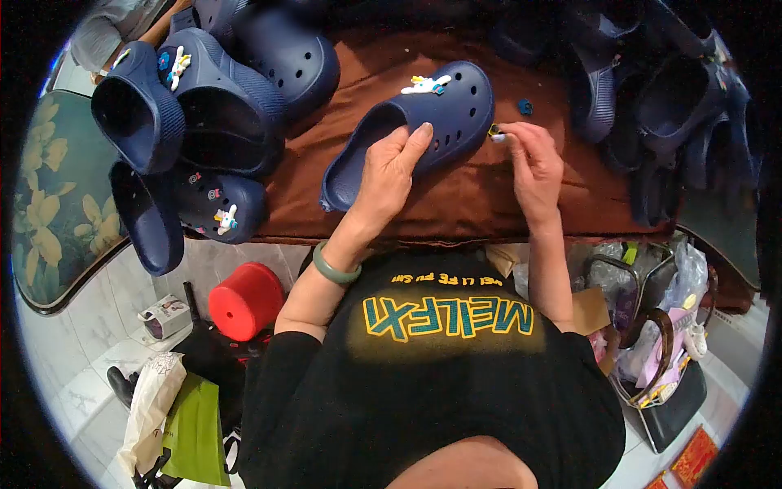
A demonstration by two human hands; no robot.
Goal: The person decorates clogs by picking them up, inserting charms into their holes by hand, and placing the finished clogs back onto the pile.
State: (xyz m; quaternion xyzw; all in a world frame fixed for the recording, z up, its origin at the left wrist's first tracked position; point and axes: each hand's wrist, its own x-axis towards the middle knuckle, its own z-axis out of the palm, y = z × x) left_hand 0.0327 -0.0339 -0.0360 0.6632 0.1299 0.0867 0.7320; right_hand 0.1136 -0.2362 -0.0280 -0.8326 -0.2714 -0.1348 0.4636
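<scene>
My left hand (389, 173) grips a navy blue clog (456, 110) by its side, thumb on top and fingers inside the opening. A white cartoon-figure charm (427, 85) is fixed on the clog's upper, among its round holes. Just right of the toe, my right hand (533, 167) pinches a small white and yellow charm (498, 134) between thumb and fingertips. Beyond that hand, a small blue charm (525, 107) lies on the brown cloth (326, 147).
Navy clogs, some with charms, are piled at the left (224, 98) and right (676, 98) of the cloth-covered table. Another person's arm (159, 28) shows at the top left. Below are a red stool (246, 301), a green bag (194, 428) and a filled basket (660, 359).
</scene>
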